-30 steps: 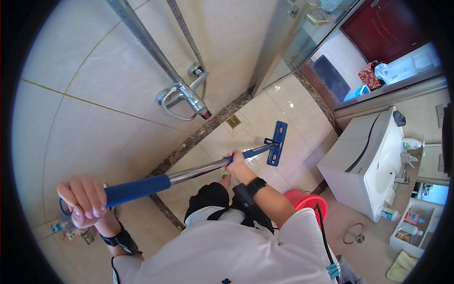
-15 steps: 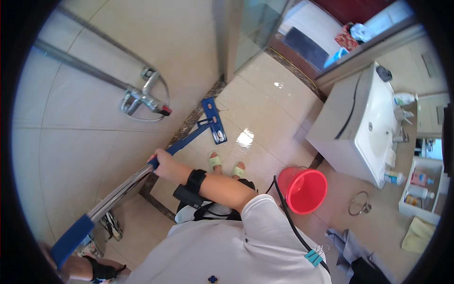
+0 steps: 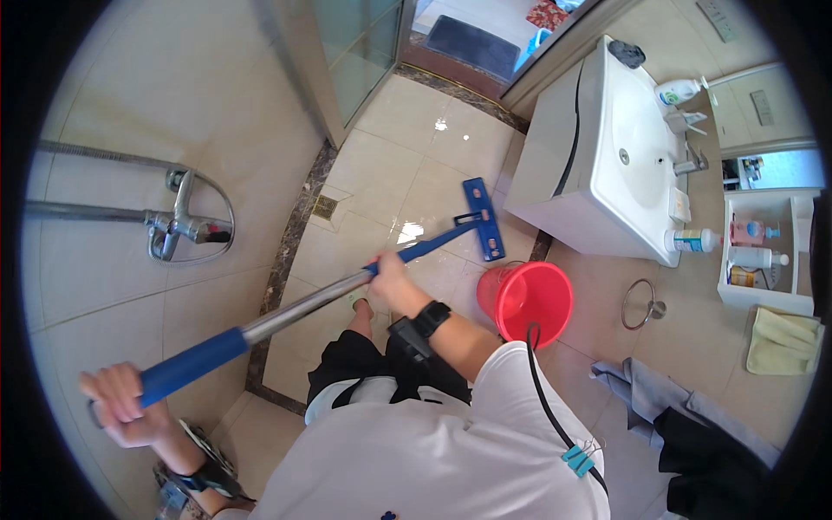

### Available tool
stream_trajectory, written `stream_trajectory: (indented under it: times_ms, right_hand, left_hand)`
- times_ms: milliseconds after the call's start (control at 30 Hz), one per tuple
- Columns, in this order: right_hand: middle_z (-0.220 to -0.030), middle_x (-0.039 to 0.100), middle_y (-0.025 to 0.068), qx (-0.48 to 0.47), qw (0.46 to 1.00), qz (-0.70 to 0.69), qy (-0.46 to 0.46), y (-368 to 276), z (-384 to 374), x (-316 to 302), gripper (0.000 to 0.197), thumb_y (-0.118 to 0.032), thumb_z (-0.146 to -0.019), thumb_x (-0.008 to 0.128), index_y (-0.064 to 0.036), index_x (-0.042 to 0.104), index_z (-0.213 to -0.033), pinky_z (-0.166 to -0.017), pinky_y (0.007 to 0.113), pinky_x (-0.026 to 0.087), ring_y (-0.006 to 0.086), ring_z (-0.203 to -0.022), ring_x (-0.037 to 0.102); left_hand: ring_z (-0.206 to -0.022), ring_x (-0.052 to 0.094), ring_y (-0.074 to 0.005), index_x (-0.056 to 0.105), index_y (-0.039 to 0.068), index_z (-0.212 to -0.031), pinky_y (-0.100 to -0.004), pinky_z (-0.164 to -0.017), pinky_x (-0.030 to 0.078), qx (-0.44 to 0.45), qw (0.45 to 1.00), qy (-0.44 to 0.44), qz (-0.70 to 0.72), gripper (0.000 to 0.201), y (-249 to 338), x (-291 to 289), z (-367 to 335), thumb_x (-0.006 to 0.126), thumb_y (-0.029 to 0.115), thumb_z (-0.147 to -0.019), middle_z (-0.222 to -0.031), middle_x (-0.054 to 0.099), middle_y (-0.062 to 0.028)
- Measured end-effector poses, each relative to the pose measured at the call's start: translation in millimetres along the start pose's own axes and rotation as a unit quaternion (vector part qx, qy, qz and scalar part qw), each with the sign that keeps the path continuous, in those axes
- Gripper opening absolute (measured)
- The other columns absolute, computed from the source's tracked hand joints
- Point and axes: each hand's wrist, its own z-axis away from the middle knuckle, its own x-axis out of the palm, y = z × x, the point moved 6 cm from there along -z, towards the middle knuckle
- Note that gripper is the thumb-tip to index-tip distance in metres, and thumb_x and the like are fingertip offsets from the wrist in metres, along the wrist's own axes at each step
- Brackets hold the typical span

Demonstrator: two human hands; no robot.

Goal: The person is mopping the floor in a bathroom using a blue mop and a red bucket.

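Observation:
A flat mop [image 3: 305, 300] with a metal pole and blue grips slants across the view from lower left to upper right. My left hand [image 3: 128, 404] is wrapped round the end of its thick blue grip. Farther down the pole, my right hand [image 3: 394, 282] closes around the blue lower section. The flat blue mop head [image 3: 483, 219] lies on the wet, shiny tiles, just beyond a red bucket [image 3: 526, 303] and left of the washbasin cabinet. No mop pad shows from above. Part of one foot [image 3: 358, 301] shows beneath the pole.
A white washbasin [image 3: 624, 147] with bottles on its rim stands at the right. The shower mixer [image 3: 186, 221] sticks out from the left wall. A glass door [image 3: 360, 61] stands by the doorway, where a dark mat [image 3: 475, 45] lies. There is a floor drain [image 3: 325, 206] near the dark stone edging.
The mop head has swept right across the floor, from beside the left stone edging to near the cabinet and bucket. Both hands still hold the pole, and my view has turned right.

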Motion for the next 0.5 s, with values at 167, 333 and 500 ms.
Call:
stream_trajectory:
  times_ms: [167, 333, 500]
  right_hand:
    - [-0.050, 0.037, 0.0064, -0.015, 0.998, -0.055, 0.023, -72, -64, -82, 0.011, -0.007, -0.063, 0.039, -0.0078, 0.034, -0.054, -0.047, 0.035, 0.039, 0.0207, -0.044, 0.037]
    - [-0.048, 0.037, 0.0068, -0.030, 0.997, -0.078, -0.002, -64, -67, -83, 0.012, -0.011, -0.065, 0.039, -0.0080, 0.036, -0.054, -0.046, 0.035, 0.039, 0.0203, -0.043, 0.038]
    - [-0.049, 0.043, 0.0092, -0.009, 0.997, -0.054, -0.055, 23, 4, 4, 0.013, -0.013, -0.066, 0.040, -0.0041, 0.041, -0.057, -0.039, 0.035, 0.039, 0.0212, -0.047, 0.047]
  left_hand:
    - [-0.041, 0.029, -0.0045, 0.031, 0.011, -0.064, -0.0206, -0.049, 0.026, -0.060, 0.997, 0.017, -0.040, 0.018, -94, 21, 47, 0.048, 0.009, -0.070, -0.047, 0.030, 0.0049]
    - [-0.042, 0.033, -0.0081, 0.033, 0.012, -0.066, -0.0231, -0.044, 0.026, -0.102, 0.989, -0.075, -0.076, 0.019, -101, 34, 52, 0.051, 0.011, -0.068, -0.048, 0.032, 0.0032]
    - [-0.040, 0.035, -0.0073, 0.038, 0.009, -0.061, -0.0163, -0.042, 0.026, 0.019, 0.987, -0.076, -0.137, 0.013, 24, 26, 13, 0.051, 0.010, -0.064, -0.048, 0.037, 0.0026]
